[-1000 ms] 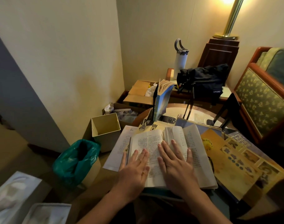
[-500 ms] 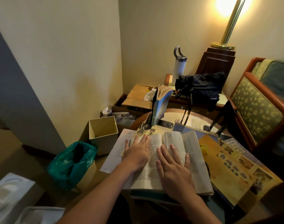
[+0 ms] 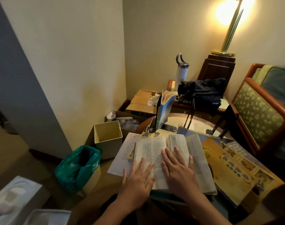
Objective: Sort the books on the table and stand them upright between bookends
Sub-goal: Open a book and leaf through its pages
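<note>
Now | open book [image 3: 156, 150] | under left hand [image 3: 137, 184], right hand [image 3: 179, 174]

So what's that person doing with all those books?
A person is sorting books. The left hand and right hand lie flat on an open book on the table. One blue book already stands upright beside a black bookend at the far side. A big yellow book and others lie flat, not yet stood up.
</note>
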`<state>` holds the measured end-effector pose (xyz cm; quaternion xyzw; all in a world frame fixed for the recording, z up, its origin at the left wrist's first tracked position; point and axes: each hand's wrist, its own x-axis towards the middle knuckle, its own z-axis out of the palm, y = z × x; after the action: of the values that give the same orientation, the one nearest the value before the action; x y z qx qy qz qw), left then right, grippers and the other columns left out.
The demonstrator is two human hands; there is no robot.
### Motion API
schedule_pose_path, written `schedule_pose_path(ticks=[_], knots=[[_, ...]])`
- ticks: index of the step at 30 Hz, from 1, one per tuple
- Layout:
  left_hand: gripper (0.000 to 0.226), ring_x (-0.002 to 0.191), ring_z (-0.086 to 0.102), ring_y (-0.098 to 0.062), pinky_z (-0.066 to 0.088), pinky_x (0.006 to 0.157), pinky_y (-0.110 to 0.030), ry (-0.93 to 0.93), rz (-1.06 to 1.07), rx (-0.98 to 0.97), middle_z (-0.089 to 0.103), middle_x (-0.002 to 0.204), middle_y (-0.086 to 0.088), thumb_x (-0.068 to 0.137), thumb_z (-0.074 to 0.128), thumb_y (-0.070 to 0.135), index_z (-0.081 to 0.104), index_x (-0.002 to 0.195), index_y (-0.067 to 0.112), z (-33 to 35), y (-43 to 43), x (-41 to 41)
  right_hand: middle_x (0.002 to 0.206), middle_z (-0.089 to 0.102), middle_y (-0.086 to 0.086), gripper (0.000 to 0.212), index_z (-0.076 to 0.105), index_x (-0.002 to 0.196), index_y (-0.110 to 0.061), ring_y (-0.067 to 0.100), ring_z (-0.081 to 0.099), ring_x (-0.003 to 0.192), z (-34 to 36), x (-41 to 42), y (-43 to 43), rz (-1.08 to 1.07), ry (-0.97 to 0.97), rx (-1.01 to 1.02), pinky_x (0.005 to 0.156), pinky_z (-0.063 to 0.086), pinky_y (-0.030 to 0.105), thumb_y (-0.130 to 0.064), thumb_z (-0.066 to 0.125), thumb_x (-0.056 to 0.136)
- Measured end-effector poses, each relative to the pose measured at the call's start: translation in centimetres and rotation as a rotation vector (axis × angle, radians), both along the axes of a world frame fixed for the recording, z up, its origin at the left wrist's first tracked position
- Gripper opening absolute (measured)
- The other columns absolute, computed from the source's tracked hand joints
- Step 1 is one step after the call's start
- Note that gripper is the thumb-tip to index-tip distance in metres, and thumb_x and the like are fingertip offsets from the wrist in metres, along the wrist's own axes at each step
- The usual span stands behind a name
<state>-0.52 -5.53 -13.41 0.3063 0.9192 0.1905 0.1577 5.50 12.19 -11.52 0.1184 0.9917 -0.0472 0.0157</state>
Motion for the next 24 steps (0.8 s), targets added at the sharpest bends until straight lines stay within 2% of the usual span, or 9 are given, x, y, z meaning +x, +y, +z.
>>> schedule_pose_path(ticks=[3, 6, 9, 11, 14, 18, 20, 22, 24], knots=[[0.057, 0.151, -0.02, -0.025, -0.006, 0.121, -0.059, -0.122, 0.044, 0.082, -0.02, 0.164, 0.007, 0.1, 0.034, 0.059, 0.009, 0.151, 0.056, 0.9, -0.1, -0.7, 0.16, -0.027, -0.016, 0.061, -0.018, 0.154, -0.037, 0.017, -0.037, 0.143, 0.4, -0.2, -0.1, 0.004, -0.024, -0.004, 0.116, -0.012, 0.064, -0.055, 0.006, 0.1], [0.068, 0.153, -0.006, -0.032, 0.015, 0.121, -0.061, -0.19, 0.118, 0.189, -0.015, 0.166, 0.001, 0.093, 0.044, 0.067, 0.013, 0.151, 0.053, 1.1, -0.1, -1.3, 0.161, -0.024, -0.018, 0.061, -0.019, 0.154, -0.038, 0.016, -0.035, 0.144, 0.5, 0.0, 0.4, 0.013, -0.048, -0.021, 0.117, -0.011, 0.064, -0.054, 0.012, 0.103], [0.076, 0.151, 0.016, -0.035, 0.035, 0.115, -0.056, -0.292, 0.191, 0.268, -0.006, 0.167, 0.0, 0.086, 0.044, 0.075, 0.01, 0.15, 0.055, 1.6, -0.5, -2.2, 0.161, -0.02, -0.022, 0.062, -0.015, 0.154, -0.041, 0.01, -0.035, 0.143, 0.8, 0.1, 0.7, -0.003, -0.026, -0.092, 0.119, -0.01, 0.062, -0.062, -0.004, 0.096], [0.076, 0.148, 0.026, -0.033, 0.043, 0.11, -0.049, -0.335, 0.181, 0.344, 0.003, 0.167, 0.0, 0.085, 0.05, 0.071, 0.013, 0.15, 0.055, 1.9, -0.8, -2.5, 0.161, -0.018, -0.023, 0.074, -0.009, 0.155, -0.041, 0.008, -0.036, 0.142, 1.0, 0.4, 0.7, 0.003, 0.003, -0.121, 0.119, -0.01, 0.06, -0.067, -0.014, 0.086], [0.095, 0.137, 0.042, -0.028, 0.052, 0.1, -0.043, -0.427, 0.232, 0.51, 0.022, 0.163, 0.0, 0.073, 0.062, 0.072, 0.018, 0.153, 0.047, 2.2, -1.0, -2.3, 0.16, -0.022, -0.021, 0.075, -0.001, 0.156, -0.04, 0.007, -0.038, 0.141, 1.3, 1.0, 0.8, -0.003, 0.062, -0.161, 0.121, -0.006, 0.058, -0.067, -0.009, 0.087], [0.116, 0.138, 0.042, -0.027, 0.048, 0.105, -0.052, -0.454, 0.352, 0.688, 0.034, 0.157, 0.002, 0.06, 0.08, 0.07, 0.02, 0.155, 0.041, 2.3, -1.2, -2.6, 0.159, -0.028, -0.018, 0.065, 0.0, 0.155, -0.043, 0.011, -0.037, 0.142, 1.6, 1.7, 0.6, -0.061, 0.147, -0.211, 0.122, -0.004, 0.051, -0.067, 0.002, 0.094], [0.11, 0.136, 0.041, -0.026, 0.046, 0.104, -0.05, -0.495, 0.366, 0.749, 0.037, 0.154, 0.003, 0.065, 0.083, 0.058, 0.022, 0.154, 0.039, 2.6, -1.2, -2.7, 0.159, -0.032, -0.017, 0.063, -0.007, 0.153, -0.046, 0.016, -0.029, 0.148, 1.8, 2.1, 0.3, -0.104, 0.203, -0.254, 0.121, 0.004, 0.05, -0.059, 0.022, 0.099], [0.105, 0.129, 0.042, -0.019, 0.046, 0.104, -0.05, -0.518, 0.358, 0.796, 0.04, 0.145, 0.007, 0.067, 0.084, 0.051, 0.025, 0.153, 0.039, 2.9, -1.2, -2.6, 0.158, -0.034, -0.017, 0.077, -0.013, 0.152, -0.046, 0.024, -0.014, 0.152, 2.2, 2.5, 0.1, -0.163, 0.265, -0.332, 0.12, 0.021, 0.053, -0.042, 0.043, 0.1], [0.101, 0.126, 0.04, -0.016, 0.045, 0.105, -0.05, -0.53, 0.352, 0.826, 0.04, 0.134, 0.015, 0.067, 0.084, 0.048, 0.029, 0.151, 0.04, 3.3, -1.1, -2.5, 0.162, -0.023, -0.014, 0.087, -0.011, 0.154, -0.044, 0.03, 0.008, 0.152, 2.7, 2.9, 0.1, -0.233, 0.317, -0.422, 0.111, 0.041, 0.052, -0.023, 0.052, 0.098]])
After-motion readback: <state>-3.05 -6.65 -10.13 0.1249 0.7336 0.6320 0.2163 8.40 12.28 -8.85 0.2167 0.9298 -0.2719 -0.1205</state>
